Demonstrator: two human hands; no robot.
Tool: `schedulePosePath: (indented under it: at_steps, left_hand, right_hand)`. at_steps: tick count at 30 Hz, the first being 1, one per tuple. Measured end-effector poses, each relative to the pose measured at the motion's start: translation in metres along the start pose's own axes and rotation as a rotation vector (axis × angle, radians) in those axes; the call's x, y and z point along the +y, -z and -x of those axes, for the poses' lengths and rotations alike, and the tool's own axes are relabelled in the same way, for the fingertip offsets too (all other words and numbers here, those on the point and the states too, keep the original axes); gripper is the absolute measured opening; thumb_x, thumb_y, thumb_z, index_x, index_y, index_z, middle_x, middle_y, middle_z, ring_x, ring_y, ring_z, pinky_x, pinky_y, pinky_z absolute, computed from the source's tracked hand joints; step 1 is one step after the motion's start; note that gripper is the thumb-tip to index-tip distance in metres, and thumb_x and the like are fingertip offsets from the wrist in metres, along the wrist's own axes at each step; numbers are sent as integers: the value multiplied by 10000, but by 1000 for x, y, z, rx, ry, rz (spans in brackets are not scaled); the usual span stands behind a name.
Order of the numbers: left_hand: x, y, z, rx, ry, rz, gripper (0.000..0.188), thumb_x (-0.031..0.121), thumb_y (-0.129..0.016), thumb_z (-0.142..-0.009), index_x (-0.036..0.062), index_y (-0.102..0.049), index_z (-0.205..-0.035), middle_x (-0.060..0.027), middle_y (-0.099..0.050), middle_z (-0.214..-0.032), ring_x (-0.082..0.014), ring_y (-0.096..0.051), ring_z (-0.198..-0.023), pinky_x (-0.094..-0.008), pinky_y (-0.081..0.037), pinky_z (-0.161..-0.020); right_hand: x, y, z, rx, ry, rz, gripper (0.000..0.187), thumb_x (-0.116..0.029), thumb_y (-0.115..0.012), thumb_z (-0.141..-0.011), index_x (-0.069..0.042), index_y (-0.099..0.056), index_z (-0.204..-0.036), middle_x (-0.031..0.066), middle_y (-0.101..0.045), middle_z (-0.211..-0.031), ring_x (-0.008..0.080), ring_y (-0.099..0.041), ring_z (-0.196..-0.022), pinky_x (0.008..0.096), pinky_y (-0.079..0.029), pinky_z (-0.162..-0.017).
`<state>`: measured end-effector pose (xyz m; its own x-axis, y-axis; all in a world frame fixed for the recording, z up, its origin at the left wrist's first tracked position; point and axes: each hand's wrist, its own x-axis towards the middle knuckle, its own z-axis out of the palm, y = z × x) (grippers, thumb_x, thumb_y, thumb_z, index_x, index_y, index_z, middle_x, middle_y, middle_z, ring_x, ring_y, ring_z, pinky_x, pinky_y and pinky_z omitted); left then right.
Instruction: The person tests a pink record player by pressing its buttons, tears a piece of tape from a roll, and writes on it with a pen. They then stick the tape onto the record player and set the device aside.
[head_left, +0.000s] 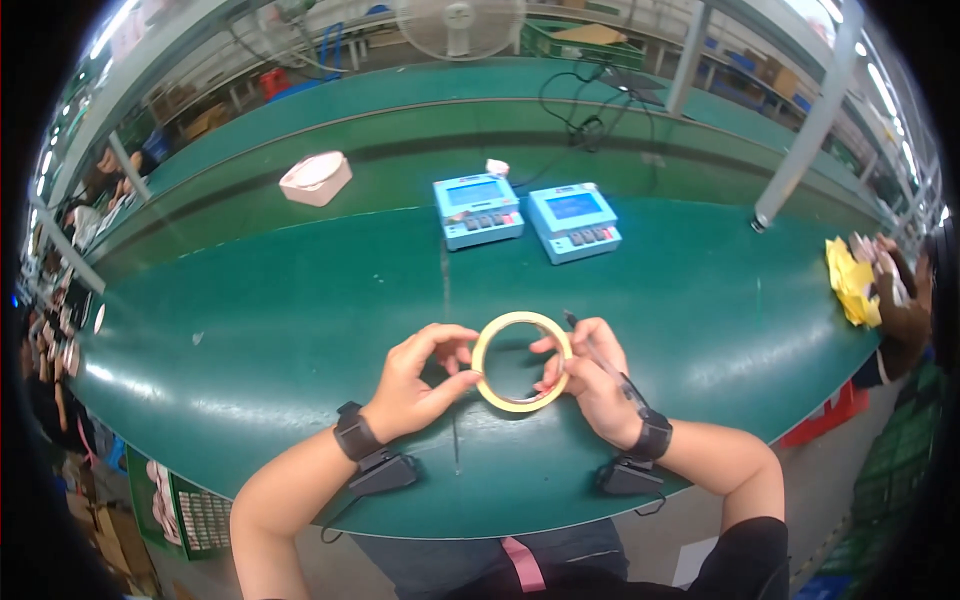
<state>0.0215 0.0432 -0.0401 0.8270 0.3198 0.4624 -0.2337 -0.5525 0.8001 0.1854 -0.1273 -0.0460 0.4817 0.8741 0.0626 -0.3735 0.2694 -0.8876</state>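
Note:
Above the green tabletop, both hands hold a pale yellow roll of tape (520, 406), its round opening facing me. My left hand (412, 380) pinches the roll's left edge with thumb and fingertips. On the other side, my right hand (602, 388) grips the right rim, with fingers reaching through the opening. A slim pen (630, 390) with a dark end also sits in my right hand, slanting across the fingers. Each wrist wears a black strap with a small black device hanging from it.
Two light blue devices with screens and buttons (478, 210) (575, 222) stand at the back of the table. Left of them is a white container (316, 178). A grey post (800, 140) rises at the right; another person handles yellow material (850, 282) at the far right.

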Motion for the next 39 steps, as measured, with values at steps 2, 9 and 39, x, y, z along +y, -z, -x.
schedulePosePath:
  at_steps: [2,9,39]
  left_hand:
    - [-1,-1,1,-12,30,29,404,43,-707,-762,4,-522,-1119,-55,-575,-908,-104,-541,-758,-240,-441,-695]
    - [-2,-1,0,10,47,51,329,22,-638,-814,-7,-515,-1117,-40,-584,-856,-100,-546,-769,-236,-434,-710]
    - [19,-25,9,-134,169,147,351,-39,-496,-872,-11,-367,-1198,-72,-539,-951,-96,-557,-790,-237,-469,-649]
  right_hand:
    - [0,1,0,-22,1,4,202,-10,-412,-850,-94,-326,-1013,209,-527,-1081,178,-584,-753,380,-552,-734]
    - [1,2,1,-24,-3,25,185,-12,-391,-854,-95,-332,-1009,209,-528,-1084,171,-579,-737,378,-552,-738]
    - [0,-23,6,-289,197,807,422,-87,-729,-749,-62,-338,-906,149,-611,-984,158,-601,-744,257,-474,-654]
